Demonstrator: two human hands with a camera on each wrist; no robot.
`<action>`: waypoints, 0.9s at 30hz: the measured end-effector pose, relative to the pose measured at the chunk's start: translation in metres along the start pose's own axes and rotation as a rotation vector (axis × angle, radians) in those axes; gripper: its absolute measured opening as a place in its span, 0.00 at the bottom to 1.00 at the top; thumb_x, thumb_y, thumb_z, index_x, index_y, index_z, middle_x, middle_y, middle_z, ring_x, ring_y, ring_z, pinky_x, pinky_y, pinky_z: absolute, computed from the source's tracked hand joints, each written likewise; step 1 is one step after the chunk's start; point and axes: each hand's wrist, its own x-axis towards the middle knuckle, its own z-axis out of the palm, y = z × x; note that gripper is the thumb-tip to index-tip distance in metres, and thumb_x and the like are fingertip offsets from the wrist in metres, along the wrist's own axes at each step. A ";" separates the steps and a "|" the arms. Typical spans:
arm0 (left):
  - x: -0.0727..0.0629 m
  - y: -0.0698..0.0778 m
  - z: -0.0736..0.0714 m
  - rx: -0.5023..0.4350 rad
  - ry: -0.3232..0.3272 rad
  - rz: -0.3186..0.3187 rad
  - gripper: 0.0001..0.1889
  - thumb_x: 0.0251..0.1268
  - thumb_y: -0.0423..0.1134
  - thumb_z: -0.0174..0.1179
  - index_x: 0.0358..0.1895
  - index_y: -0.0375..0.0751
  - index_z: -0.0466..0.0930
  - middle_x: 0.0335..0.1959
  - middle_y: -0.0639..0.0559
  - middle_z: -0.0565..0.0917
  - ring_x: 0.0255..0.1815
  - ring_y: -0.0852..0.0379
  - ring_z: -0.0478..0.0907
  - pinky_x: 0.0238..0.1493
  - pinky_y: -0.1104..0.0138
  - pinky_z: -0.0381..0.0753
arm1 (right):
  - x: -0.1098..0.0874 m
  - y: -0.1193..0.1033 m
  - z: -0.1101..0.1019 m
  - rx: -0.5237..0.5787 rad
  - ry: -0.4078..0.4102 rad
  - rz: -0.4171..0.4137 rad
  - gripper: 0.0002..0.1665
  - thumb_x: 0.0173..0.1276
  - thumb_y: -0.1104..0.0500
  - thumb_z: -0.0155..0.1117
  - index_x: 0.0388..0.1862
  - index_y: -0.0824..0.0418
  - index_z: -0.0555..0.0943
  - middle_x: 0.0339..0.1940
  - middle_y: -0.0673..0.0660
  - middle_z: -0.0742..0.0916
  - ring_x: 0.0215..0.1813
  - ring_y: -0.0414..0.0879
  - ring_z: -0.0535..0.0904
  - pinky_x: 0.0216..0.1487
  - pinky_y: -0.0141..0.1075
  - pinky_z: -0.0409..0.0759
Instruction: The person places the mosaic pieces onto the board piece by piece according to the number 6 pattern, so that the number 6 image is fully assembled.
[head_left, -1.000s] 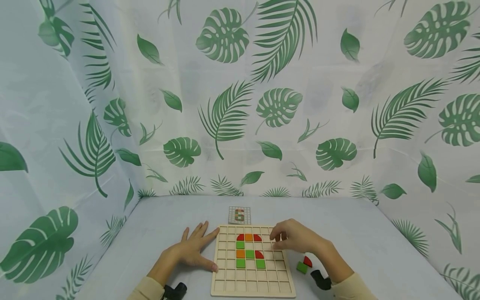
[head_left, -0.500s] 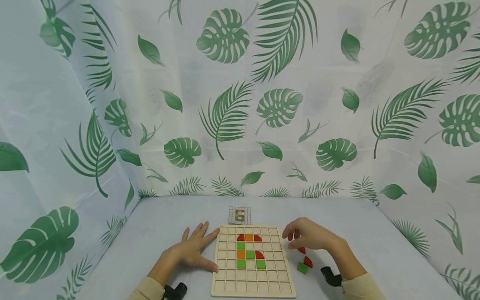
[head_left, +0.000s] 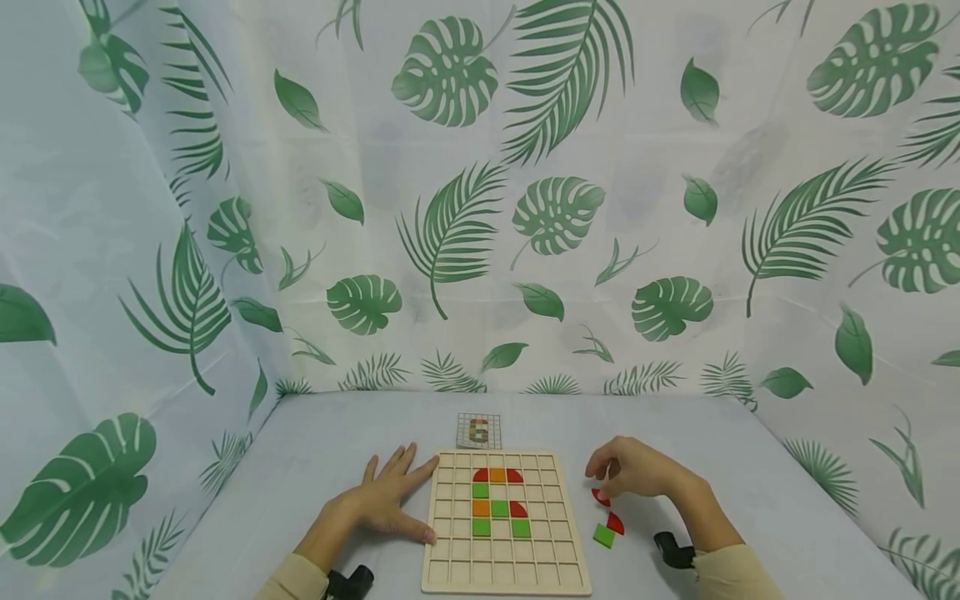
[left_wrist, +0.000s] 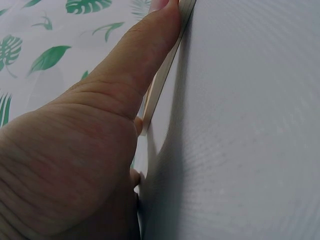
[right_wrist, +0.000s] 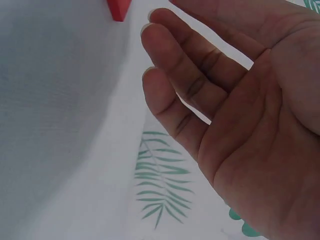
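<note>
A wooden grid board (head_left: 502,575) lies on the table, with green, orange and red tiles set in its cells. My left hand (head_left: 384,500) is spread flat at the board's left edge, with the thumb (left_wrist: 135,55) along the wooden side in the left wrist view. To the right of the board, my right hand (head_left: 633,468) hovers with loosely bent fingers over a red quarter-round tile (head_left: 601,497). In the right wrist view that red tile (right_wrist: 119,7) shows just beyond the fingers (right_wrist: 160,90), which hold nothing.
Nearer the person lie another red quarter-round tile (head_left: 616,523) and a green square tile (head_left: 603,536). A small card with a printed grid pattern (head_left: 478,431) lies behind the board. Leaf-printed cloth walls (head_left: 465,333) close off the back and left.
My right hand has moved from over the board's right edge out to the right, above the red tile, which has come into sight. My left hand and the board stay put.
</note>
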 end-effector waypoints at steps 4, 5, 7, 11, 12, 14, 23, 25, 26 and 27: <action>0.000 0.000 0.001 0.000 0.000 -0.001 0.65 0.42 0.79 0.71 0.85 0.61 0.52 0.87 0.35 0.43 0.88 0.34 0.37 0.78 0.27 0.31 | 0.002 0.004 0.004 -0.019 0.010 0.045 0.14 0.54 0.68 0.80 0.39 0.57 0.89 0.36 0.53 0.87 0.36 0.46 0.79 0.33 0.36 0.80; 0.000 0.000 0.001 0.000 0.000 -0.001 0.65 0.42 0.80 0.71 0.85 0.61 0.52 0.87 0.35 0.43 0.88 0.34 0.37 0.78 0.27 0.31 | 0.002 0.005 0.006 -0.030 0.010 0.058 0.14 0.53 0.69 0.81 0.37 0.55 0.89 0.34 0.53 0.86 0.36 0.46 0.79 0.33 0.36 0.80; 0.001 -0.001 0.001 0.000 0.000 0.001 0.65 0.42 0.80 0.70 0.85 0.61 0.52 0.87 0.35 0.43 0.88 0.34 0.38 0.78 0.27 0.31 | 0.004 0.006 0.009 -0.045 0.010 0.080 0.15 0.52 0.70 0.81 0.35 0.54 0.89 0.32 0.52 0.85 0.35 0.47 0.79 0.32 0.37 0.80; 0.000 -0.001 0.001 -0.003 0.000 0.006 0.64 0.43 0.79 0.70 0.85 0.61 0.52 0.87 0.35 0.43 0.88 0.34 0.37 0.78 0.27 0.31 | 0.007 0.005 0.013 -0.081 0.010 0.112 0.16 0.51 0.71 0.82 0.31 0.52 0.88 0.29 0.51 0.85 0.33 0.46 0.79 0.32 0.37 0.81; 0.000 -0.001 0.000 -0.004 0.000 0.007 0.64 0.43 0.79 0.70 0.85 0.61 0.52 0.87 0.35 0.43 0.88 0.34 0.37 0.78 0.27 0.31 | 0.007 0.004 0.014 -0.086 0.013 0.113 0.16 0.51 0.71 0.82 0.31 0.52 0.88 0.29 0.50 0.85 0.33 0.46 0.79 0.32 0.37 0.81; 0.000 -0.001 0.000 -0.007 0.000 0.008 0.64 0.43 0.79 0.71 0.85 0.61 0.52 0.87 0.35 0.43 0.88 0.34 0.37 0.78 0.27 0.30 | 0.007 0.003 0.015 -0.096 0.016 0.111 0.16 0.51 0.72 0.81 0.30 0.52 0.87 0.28 0.50 0.85 0.33 0.46 0.78 0.32 0.37 0.81; 0.000 0.000 0.000 -0.007 -0.003 0.004 0.65 0.43 0.79 0.71 0.85 0.61 0.52 0.87 0.35 0.43 0.88 0.34 0.37 0.78 0.27 0.30 | 0.006 -0.003 0.015 -0.098 0.021 0.062 0.17 0.50 0.73 0.80 0.31 0.53 0.89 0.29 0.51 0.85 0.34 0.47 0.78 0.30 0.36 0.79; 0.000 0.000 0.000 -0.007 -0.004 0.002 0.64 0.42 0.79 0.71 0.85 0.61 0.52 0.87 0.35 0.43 0.88 0.34 0.37 0.78 0.27 0.31 | 0.007 -0.004 0.016 -0.090 0.023 0.053 0.16 0.50 0.73 0.80 0.31 0.54 0.89 0.29 0.51 0.85 0.34 0.47 0.78 0.30 0.36 0.80; 0.000 0.000 0.000 -0.006 -0.003 0.002 0.64 0.42 0.79 0.71 0.85 0.60 0.52 0.87 0.35 0.43 0.88 0.34 0.37 0.78 0.27 0.31 | 0.007 -0.003 0.016 -0.089 0.025 0.047 0.16 0.50 0.73 0.80 0.31 0.54 0.89 0.29 0.51 0.86 0.34 0.47 0.78 0.29 0.36 0.80; 0.000 0.000 0.000 -0.006 -0.002 0.002 0.64 0.42 0.79 0.71 0.85 0.60 0.53 0.87 0.35 0.43 0.88 0.34 0.38 0.78 0.27 0.31 | 0.008 -0.003 0.016 -0.087 0.028 0.041 0.16 0.51 0.73 0.80 0.31 0.54 0.89 0.29 0.51 0.86 0.34 0.47 0.78 0.29 0.35 0.80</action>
